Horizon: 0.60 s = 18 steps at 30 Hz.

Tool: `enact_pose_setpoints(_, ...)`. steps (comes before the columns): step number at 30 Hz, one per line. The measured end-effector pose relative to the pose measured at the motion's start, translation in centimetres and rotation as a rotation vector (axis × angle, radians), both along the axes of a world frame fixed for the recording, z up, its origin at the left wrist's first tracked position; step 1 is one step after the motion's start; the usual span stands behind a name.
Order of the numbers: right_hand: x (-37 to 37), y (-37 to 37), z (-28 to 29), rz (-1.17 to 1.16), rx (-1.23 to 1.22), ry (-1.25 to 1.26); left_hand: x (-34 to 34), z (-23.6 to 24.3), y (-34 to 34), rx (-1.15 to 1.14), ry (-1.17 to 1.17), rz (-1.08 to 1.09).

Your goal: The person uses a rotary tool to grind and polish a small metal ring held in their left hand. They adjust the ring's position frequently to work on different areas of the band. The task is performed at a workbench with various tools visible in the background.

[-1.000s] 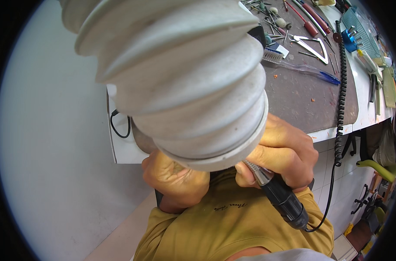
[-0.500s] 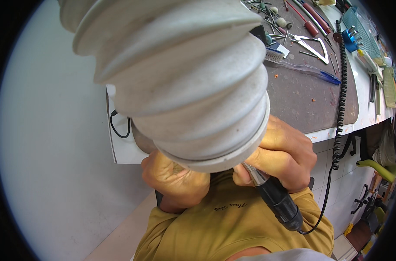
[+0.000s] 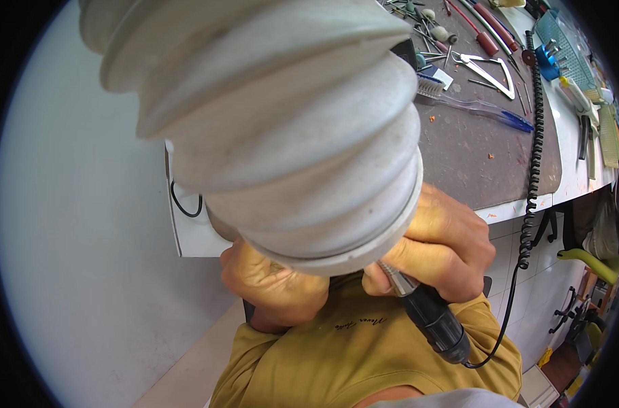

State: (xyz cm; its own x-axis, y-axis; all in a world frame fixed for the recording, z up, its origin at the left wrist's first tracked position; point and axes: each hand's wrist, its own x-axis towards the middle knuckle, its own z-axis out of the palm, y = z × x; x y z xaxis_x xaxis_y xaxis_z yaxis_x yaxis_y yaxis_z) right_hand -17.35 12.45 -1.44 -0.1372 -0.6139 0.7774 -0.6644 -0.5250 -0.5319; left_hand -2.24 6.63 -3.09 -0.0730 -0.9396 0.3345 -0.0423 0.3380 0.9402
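A wide ribbed grey hose (image 3: 275,129) hangs in front of me and hides most of both hands. My right hand (image 3: 438,248) grips a black and silver rotary handpiece (image 3: 428,313) like a pen, its tip hidden under the hose mouth. The black cord (image 3: 530,177) of the handpiece coils up along the bench edge. My left hand (image 3: 275,289) is closed just below the hose mouth, next to the right hand; what it holds is hidden.
A dark brown work mat (image 3: 486,156) covers the white bench (image 3: 194,238). On it lie a clear-handled brush (image 3: 459,102), a metal triangle (image 3: 489,68), red-handled tools (image 3: 486,30) and several small burrs. A blue holder (image 3: 547,61) stands at the right.
None of note: both hands stay together under the hose, the right hand shifting only slightly with the handpiece.
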Motion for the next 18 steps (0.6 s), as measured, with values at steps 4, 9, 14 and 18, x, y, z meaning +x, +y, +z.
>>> enact_pose_setpoints(4, 0.0, -0.1, 0.0, 0.006, -0.002, 0.007, -0.2, 0.4, 0.2, 0.008, 0.009, 0.024)
enact_pose_setpoints(9, 0.1, -0.2, -0.2, -0.004, -0.033, 0.016, -0.2, 0.1, 0.1, 0.015, 0.021, 0.011)
enact_pose_setpoints(14, -0.1, -0.2, 0.1, 0.022, -0.030, 0.022, -0.4, 0.2, 0.2, 0.019, 0.040, 0.039)
enact_pose_setpoints(18, 0.1, -0.8, -0.8, 0.022, -0.124, -0.007, -0.2, 0.3, 0.2, 0.027, 0.025, 0.029)
